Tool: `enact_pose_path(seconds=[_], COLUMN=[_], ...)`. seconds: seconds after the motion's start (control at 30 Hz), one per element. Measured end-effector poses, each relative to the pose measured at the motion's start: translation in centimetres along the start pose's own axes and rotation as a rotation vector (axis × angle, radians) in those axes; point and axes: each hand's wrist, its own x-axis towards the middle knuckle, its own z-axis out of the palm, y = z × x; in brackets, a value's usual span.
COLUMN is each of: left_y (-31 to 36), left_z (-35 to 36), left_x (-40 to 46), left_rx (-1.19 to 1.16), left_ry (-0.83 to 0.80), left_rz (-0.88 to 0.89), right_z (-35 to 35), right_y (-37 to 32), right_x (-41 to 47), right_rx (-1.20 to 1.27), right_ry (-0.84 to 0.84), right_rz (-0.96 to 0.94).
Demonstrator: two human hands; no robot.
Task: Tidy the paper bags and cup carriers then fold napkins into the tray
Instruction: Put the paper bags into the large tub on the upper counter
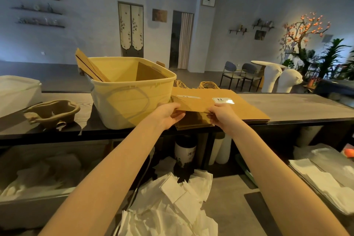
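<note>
A stack of flat brown paper bags (241,107) with twine handles lies on the dark counter (298,105), to the right of a pale yellow plastic bin (122,101). My left hand (168,114) and my right hand (220,116) both pinch the near edge of the top bag (195,104), lifting that edge a little. More folded bags (90,67) stand inside the bin. A moulded pulp cup carrier (51,113) sits on the counter to the bin's left. A heap of white napkins (172,203) lies below, near me.
A white lidded container (17,92) stands at the far left of the counter. Under the counter are a dark cup stack (184,151) and white cup stacks (220,149). A tray with white paper (325,178) sits low right, a bin with crumpled paper (36,182) low left.
</note>
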Motion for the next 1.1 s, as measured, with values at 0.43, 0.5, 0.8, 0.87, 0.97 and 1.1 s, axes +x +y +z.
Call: enact_pose_path(seconds=[0.43, 0.5, 0.8, 0.87, 0.97, 1.1], left_y=[5.0, 5.7, 8.8, 9.4, 10.4, 11.8], left_z=[0.8, 0.7, -1.1, -1.7, -2.4, -3.5], left_x=[-3.5, -4.2, -6.5, -6.6, -6.4, -6.5], left_rx=[0.729, 0.828, 0.932, 0.909, 0.892, 0.838], left_ry=[0.102, 0.16, 0.296, 0.339, 0.379, 0.324], left_rz=[0.655, 0.783, 1.137, 1.166, 1.17, 1.188], right_z=[-0.7, -0.1, 0.0, -0.1, 0.2, 1.1], right_y=[-2.8, -3.9, -6.9, -7.3, -7.9, -8.4], right_x=[-2.9, -3.7, -6.6, -7.4, -8.0, -8.0], right_rx=[-0.593, -0.717, -0.981, -0.979, -1.041, -0.881], right_ry=[0.355, 0.308, 0.223, 0.139, 0.005, -0.085], right_rz=[-0.89, -0.989, -0.971, -0.901, -0.813, -0.809])
